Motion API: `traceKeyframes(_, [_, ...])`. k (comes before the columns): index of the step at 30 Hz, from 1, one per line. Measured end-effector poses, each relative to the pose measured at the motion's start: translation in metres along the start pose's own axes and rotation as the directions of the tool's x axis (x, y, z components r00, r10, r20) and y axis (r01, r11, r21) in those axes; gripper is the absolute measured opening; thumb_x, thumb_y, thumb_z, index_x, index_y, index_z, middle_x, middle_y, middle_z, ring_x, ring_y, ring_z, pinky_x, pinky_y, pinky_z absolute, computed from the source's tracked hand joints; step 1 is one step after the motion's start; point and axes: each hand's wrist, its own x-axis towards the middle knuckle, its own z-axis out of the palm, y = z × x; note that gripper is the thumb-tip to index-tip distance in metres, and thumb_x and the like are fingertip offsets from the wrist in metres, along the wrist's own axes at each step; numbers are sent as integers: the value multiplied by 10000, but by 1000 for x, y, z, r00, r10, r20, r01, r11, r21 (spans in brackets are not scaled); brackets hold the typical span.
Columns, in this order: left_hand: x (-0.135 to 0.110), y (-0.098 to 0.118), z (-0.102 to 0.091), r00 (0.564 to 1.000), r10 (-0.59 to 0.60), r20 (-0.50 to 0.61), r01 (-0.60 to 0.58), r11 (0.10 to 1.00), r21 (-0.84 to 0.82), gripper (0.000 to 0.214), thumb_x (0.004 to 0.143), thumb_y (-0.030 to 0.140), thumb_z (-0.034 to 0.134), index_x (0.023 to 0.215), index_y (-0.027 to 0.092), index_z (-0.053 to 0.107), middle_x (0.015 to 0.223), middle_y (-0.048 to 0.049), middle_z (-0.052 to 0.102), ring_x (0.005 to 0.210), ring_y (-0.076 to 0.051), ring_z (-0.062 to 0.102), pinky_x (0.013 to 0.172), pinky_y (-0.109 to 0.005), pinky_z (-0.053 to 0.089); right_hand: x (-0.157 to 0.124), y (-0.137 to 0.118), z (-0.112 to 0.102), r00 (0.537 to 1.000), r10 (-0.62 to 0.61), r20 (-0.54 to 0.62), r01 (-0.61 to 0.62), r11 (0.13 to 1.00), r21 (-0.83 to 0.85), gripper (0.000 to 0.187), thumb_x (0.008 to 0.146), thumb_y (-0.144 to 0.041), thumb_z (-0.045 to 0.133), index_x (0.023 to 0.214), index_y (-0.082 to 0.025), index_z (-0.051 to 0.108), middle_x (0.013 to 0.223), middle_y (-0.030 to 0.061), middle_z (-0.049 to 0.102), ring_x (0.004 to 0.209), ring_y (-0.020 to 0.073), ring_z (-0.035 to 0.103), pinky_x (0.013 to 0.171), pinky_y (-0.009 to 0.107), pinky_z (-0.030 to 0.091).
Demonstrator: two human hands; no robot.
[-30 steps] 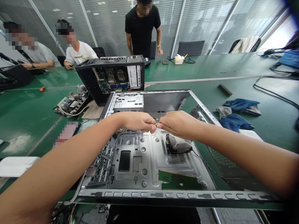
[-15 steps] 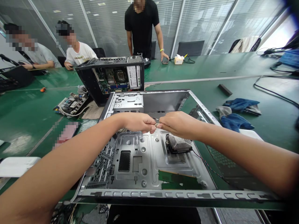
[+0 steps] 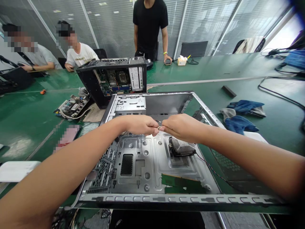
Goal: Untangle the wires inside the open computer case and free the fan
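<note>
My left hand (image 3: 140, 124) and my right hand (image 3: 182, 127) meet over an open computer case (image 3: 133, 199) lying on its side. Fingers of both are closed on a thin pale cable (image 3: 159, 127), of which only a short piece shows between them. Below my right hand, a CPU cooler (image 3: 182, 147) with metal fins rests inside the case, its thin wire trailing right. Two green RAM sticks (image 3: 182, 183) lie near the case's front edge.
Behind stands a second, upright computer case (image 3: 111, 76) with a motherboard inside. Loose circuit boards (image 3: 73, 105) lie to its left. Blue-grey gloves (image 3: 240, 117) and a black block (image 3: 229, 91) are on the right. Across the green table (image 3: 214, 71) are several people.
My hands stay nearly still over the case, both closed on the cable. The standing person in black across the table has shifted slightly to the right.
</note>
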Motion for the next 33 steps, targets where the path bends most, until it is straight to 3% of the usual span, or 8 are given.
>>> traceKeyframes(7, [1,-3,1,1000,-6,9,6,1000,-13,242,876,354,406,883,187,580,783,-12,570,706,-146,492,641,-281,381,0,-1,0,994,26,-107,-30,999,-44,374,966,-404,282,841,-177,552,671,41,565,586,157,451,539,283,179])
traceKeyframes(14, [-2,2,-1,1000,16,-22,-15,999,37,228,870,342,423,782,186,564,730,-1,561,669,-132,485,617,-271,356,0,0,2,994,-8,-110,4,999,-33,422,970,-417,263,754,-184,539,637,40,539,577,150,424,548,286,180])
traceKeyframes(24, [0,3,0,1000,5,-11,-4,996,90,241,859,317,403,795,185,593,723,-7,585,671,-135,500,646,-276,370,1,0,2,1000,-9,0,9,995,102,457,980,-427,236,748,-186,547,665,41,576,585,144,458,557,284,213])
traceKeyframes(33, [2,1,1,999,-42,-32,45,993,109,260,873,337,401,894,182,609,809,-26,619,712,-154,521,633,-285,375,3,4,4,997,0,-83,3,999,38,409,970,-408,269,760,-182,537,668,41,565,614,153,466,548,287,191])
